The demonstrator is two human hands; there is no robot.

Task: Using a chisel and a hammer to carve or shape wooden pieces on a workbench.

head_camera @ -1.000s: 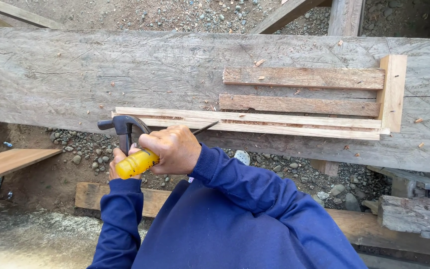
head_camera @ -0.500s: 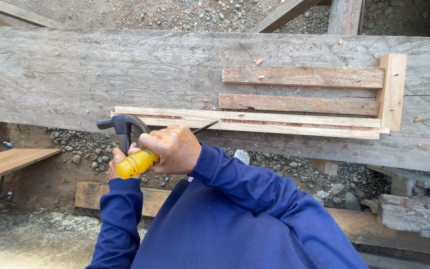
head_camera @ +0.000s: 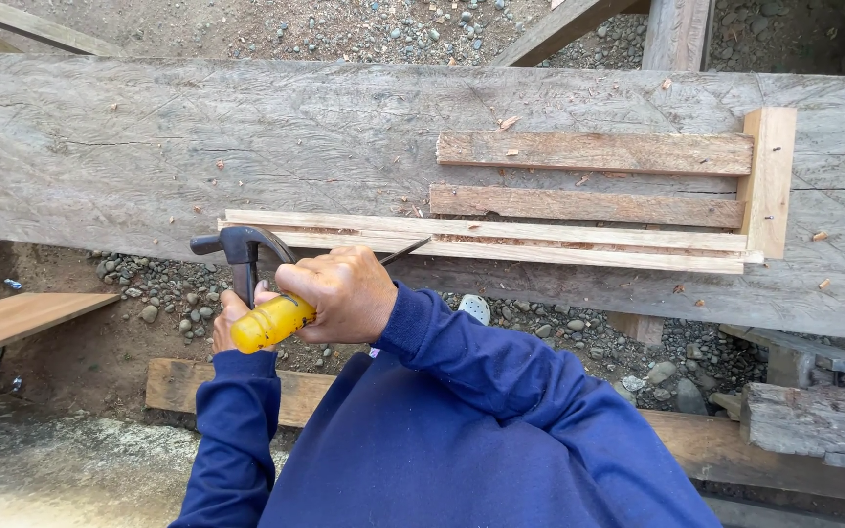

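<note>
Right hand (head_camera: 339,293) grips a yellow-handled chisel (head_camera: 271,321), blade tip at the near edge of the slats (head_camera: 481,238). Left hand (head_camera: 232,318) holds a hammer (head_camera: 242,254) just left of the chisel, off the tabletop (head_camera: 198,137).

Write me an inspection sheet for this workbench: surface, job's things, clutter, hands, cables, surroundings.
Surface: wide grey weathered plank, rough and scratched, laid across the view.
Job's things: yellow-handled chisel, its blade at the pale strips on the plank's near edge; claw hammer, head up, beside the chisel.
Clutter: wood chips scattered on the plank; two darker battens against a pale end block.
Hands: right hand wrapped round the chisel handle; left hand mostly hidden behind it, at the hammer's handle.
Cables: nothing seen.
Surroundings: gravel below, a brown board at left, old timber at right.
</note>
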